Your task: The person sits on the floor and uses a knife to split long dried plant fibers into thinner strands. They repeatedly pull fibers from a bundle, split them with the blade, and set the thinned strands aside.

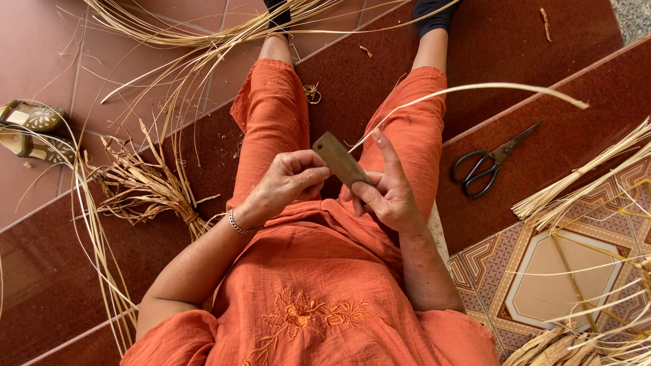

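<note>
I sit on red steps in orange clothes, looking down at my lap. My right hand holds a flat, greyish-brown blade-like tool that points up and to the left. A long pale straw strip runs from that hand's raised forefinger up and off to the right. My left hand has its fingers curled, and its fingertips touch the tool's edge. A thin bracelet circles the left wrist.
Black-handled scissors lie on the step to my right. Bundles of straw lie at right over a patterned tile, and more straw is scattered at left and ahead. A pair of sandals sits at far left.
</note>
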`<state>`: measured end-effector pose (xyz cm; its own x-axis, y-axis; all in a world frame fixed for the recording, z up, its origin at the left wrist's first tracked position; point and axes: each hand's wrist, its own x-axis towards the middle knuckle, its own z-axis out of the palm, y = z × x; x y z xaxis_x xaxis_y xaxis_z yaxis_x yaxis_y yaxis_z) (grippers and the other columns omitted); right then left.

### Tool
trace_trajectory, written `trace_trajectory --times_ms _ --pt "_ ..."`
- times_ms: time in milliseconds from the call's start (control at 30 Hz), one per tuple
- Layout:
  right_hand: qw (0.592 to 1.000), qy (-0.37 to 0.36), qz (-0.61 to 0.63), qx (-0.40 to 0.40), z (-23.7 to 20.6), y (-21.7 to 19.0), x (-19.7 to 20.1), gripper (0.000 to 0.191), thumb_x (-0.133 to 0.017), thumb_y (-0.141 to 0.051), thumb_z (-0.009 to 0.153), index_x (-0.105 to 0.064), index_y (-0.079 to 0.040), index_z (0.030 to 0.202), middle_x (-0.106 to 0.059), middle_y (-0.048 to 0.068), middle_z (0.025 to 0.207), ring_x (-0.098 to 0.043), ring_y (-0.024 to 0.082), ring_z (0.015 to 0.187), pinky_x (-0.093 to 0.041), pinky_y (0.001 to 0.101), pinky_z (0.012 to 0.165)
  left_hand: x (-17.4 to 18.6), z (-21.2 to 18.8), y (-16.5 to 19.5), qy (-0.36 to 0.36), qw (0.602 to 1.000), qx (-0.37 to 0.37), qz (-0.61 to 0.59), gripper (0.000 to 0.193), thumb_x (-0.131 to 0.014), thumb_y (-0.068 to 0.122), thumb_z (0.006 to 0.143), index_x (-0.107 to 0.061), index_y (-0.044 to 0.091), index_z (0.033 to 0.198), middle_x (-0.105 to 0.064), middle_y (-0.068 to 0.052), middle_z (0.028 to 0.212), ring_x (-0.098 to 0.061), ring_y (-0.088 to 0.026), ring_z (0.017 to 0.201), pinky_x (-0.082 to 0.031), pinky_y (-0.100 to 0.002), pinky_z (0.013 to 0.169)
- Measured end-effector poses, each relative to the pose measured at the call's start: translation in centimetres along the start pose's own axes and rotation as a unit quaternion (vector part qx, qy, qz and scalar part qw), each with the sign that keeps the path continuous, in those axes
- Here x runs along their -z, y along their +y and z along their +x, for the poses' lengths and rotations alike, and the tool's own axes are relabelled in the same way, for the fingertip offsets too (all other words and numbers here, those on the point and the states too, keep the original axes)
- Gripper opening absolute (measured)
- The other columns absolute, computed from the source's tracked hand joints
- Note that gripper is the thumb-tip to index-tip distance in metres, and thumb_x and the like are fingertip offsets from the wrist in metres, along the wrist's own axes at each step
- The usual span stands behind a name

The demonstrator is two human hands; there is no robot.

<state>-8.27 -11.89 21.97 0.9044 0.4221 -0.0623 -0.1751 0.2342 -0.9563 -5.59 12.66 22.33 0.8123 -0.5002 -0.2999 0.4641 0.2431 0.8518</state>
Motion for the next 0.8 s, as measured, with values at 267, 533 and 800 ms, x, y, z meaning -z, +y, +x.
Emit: trace_trajectory --times_ms 267,533,800 --pt "0.981 0.105 -0.131 0.093 0.7 0.4 0.5 0.054 -0.062 -0.002 0.106 -0.048 -0.017 0.156 -0.075 0.009 0.096 -0.066 0.009 0.066 -0.057 0.0221 0.06 0.2 -0.4 -1.3 0.031 0.986 -0.034 0.159 0.016 -0.062 0.01 0.102 -0.073 -0.001 0.107 -0.065 0.002 0.072 -0.057 -0.002 0.061 -0.047 -0.019 0.051" --pt "0.973 0.219 0.005 0.069 1.1 -1.5 5.2 0.044 -0.065 -0.007 0.108 -0.058 -0.017 0.151 -0.075 0.012 0.092 -0.067 0.017 0.065 -0.056 0.0303 0.055 1.8 -1.9 -1.3 0.043 0.965 0.019 0.257 0.017 -0.063 0.01 0.1 -0.077 0.001 0.106 -0.064 0.0 0.066 -0.049 -0.004 0.051 -0.039 -0.021 0.042" --pt "0.948 0.21 0.196 0.137 -0.3 -2.4 8.2 0.048 -0.064 -0.009 0.107 -0.053 -0.013 0.154 -0.072 0.011 0.083 -0.063 0.015 0.054 -0.053 0.0302 0.047 3.1 -2.9 -1.1 0.107 0.96 -0.015 0.258 0.017 -0.062 0.011 0.101 -0.074 0.003 0.11 -0.066 0.002 0.074 -0.055 -0.002 0.058 -0.048 -0.02 0.049"
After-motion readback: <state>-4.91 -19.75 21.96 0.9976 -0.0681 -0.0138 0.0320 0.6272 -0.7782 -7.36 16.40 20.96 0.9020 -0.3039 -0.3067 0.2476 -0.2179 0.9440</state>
